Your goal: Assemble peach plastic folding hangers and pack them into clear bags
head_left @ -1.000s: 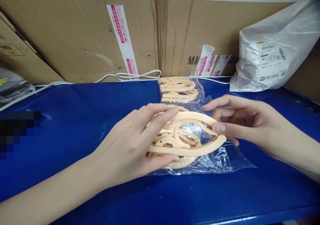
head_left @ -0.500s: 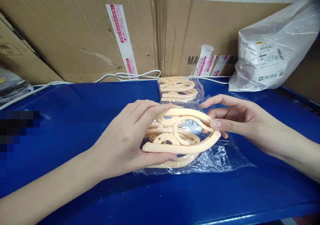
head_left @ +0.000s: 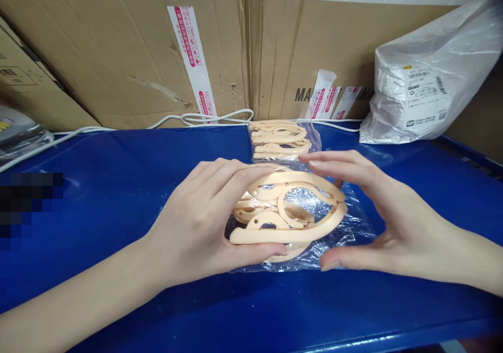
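Observation:
A cream plastic folding clothes hanger [head_left: 291, 233], folded up, is gripped at its left end by my left hand [head_left: 200, 211], thumb along the near arm and fingers over the far one. Around its right end, my right hand [head_left: 389, 206] is spread, thumb and fingers wide apart; its index fingertip is close to the far arm, and I cannot tell whether they touch. Beneath the hanger lies a clear plastic bag [head_left: 356, 227] with more cream hangers partly hidden under my left hand. Just behind is another clear bag of folded hangers [head_left: 281, 139].
The blue tabletop [head_left: 118, 196] runs back to large cardboard boxes [head_left: 129, 54]. A white cable [head_left: 165, 120] trails along their base. At the back right stands a white plastic parcel [head_left: 424, 80] with a label. Another plastic-wrapped item [head_left: 19, 133] sits at the left edge.
My right hand has let go of the hanger's right end and spread, its thumb moving nearer to me. The hanger has shifted slightly right in my left hand.

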{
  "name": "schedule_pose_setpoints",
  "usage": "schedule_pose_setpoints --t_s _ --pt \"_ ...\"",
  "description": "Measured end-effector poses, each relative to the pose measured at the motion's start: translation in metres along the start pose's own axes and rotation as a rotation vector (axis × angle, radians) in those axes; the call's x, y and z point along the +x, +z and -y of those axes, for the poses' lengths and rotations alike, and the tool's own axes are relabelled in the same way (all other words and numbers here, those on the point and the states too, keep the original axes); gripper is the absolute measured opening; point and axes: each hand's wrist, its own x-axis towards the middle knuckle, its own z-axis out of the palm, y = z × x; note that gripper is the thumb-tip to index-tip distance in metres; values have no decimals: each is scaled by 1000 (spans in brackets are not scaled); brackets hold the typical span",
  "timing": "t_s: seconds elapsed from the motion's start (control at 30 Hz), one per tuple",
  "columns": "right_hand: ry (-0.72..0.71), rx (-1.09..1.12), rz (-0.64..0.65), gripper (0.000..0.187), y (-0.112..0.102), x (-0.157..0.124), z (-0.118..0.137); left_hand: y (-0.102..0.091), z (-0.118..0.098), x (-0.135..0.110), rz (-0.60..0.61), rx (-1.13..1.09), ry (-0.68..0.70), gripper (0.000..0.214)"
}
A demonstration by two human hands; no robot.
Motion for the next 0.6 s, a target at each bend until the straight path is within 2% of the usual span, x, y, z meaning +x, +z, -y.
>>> schedule_pose_setpoints --t_s 0.17,0.43,0.53,0.6 --pt "-88 -83 21 78 1 1 4 0 -6 1 13 -43 2 73" --pt "-94 -37 73 73 8 2 4 1 -7 1 34 -74 -15 71" --pt "-62 -21 86 72 0 2 1 2 -3 -1 85 -66 -26 91" --pt "16 -5 64 74 -17 2 -6 2 1 -3 143 -83 -48 104"
